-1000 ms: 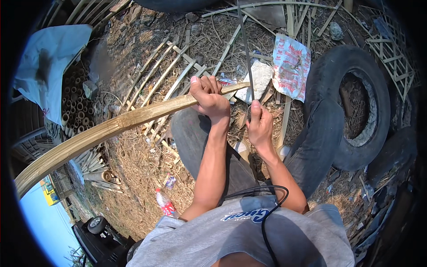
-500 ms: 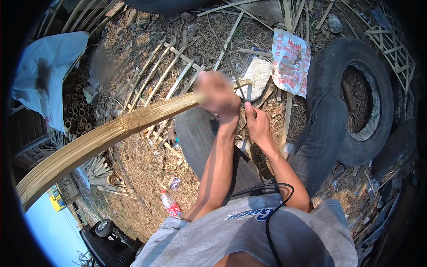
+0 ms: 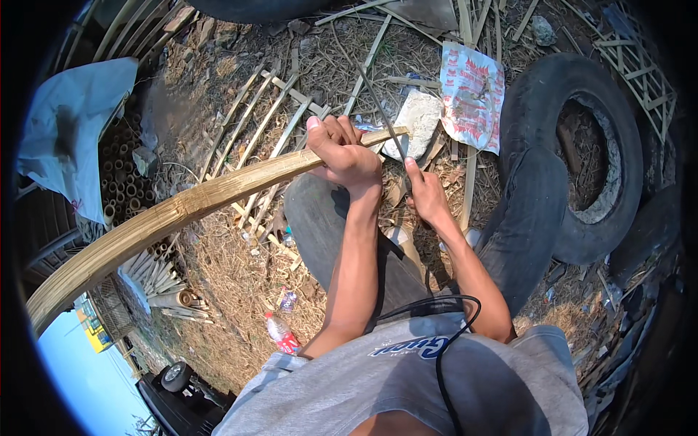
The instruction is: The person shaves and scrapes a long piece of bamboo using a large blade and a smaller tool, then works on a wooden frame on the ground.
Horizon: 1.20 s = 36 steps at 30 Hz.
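A long split bamboo pole (image 3: 190, 206) runs from the far left edge to a narrow end before my knees. My left hand (image 3: 347, 161) is closed around it near that narrow end, fingers curled and thumb raised. In my right hand (image 3: 427, 195), closed around a handle mostly hidden by the fingers, is a long knife (image 3: 379, 109) with a thin dark blade. The blade slants up and to the left, crossing the bamboo just short of its tip. Behind that tip lies a pale stone block (image 3: 417, 120).
Tires (image 3: 534, 94) lie at the right. A printed sack (image 3: 472, 94) and bamboo lattice strips (image 3: 273, 120) are on the ground ahead. Bundled bamboo tubes (image 3: 123, 174) sit under a pale sheet (image 3: 73, 131) at left. A plastic bottle (image 3: 281, 332) stands beside my left elbow.
My right hand has shifted slightly right, and the knife blade lies more slanted across the bamboo's end. The left hand keeps its hold on the pole; the whole view has shifted slightly.
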Motion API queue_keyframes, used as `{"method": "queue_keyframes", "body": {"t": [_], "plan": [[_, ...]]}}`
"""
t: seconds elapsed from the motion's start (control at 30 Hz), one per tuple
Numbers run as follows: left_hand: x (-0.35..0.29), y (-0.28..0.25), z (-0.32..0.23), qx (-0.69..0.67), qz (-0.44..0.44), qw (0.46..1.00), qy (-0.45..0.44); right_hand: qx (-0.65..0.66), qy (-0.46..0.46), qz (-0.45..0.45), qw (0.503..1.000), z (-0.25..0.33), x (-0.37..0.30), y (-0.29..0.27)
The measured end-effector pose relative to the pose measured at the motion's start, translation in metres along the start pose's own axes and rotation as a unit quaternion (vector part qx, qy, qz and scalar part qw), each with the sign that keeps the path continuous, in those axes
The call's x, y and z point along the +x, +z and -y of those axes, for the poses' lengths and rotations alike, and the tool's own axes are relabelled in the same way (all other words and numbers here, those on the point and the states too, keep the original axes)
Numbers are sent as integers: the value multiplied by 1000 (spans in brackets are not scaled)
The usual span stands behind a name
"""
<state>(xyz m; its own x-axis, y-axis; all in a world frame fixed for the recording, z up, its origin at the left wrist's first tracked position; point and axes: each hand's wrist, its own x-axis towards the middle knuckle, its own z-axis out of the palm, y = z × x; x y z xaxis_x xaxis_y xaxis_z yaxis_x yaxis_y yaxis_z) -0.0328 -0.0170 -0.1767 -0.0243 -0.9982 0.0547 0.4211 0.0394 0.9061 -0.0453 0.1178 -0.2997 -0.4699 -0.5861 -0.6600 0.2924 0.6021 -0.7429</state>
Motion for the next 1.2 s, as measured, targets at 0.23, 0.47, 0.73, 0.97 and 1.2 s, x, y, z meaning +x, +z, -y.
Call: {"method": "queue_keyframes", "body": {"t": [0.23,0.47,0.73,0.97,1.2], "plan": [[-9,-1,4,14,36,999,9,-44,-153,-57,986,28,-29,2],[-11,-5,-1,-1,45,999,-12,-22,-7,-24,999,11,-19,-3],[-11,-6,2,0,59,998,-15,-17,-14,-52,998,-16,8,-2],[-11,-9,-5,36,71,997,7,-40,-133,-53,989,6,-13,9],[-23,-4,9,-34,95,995,13,158,136,-26,978,-25,18,16]]}}
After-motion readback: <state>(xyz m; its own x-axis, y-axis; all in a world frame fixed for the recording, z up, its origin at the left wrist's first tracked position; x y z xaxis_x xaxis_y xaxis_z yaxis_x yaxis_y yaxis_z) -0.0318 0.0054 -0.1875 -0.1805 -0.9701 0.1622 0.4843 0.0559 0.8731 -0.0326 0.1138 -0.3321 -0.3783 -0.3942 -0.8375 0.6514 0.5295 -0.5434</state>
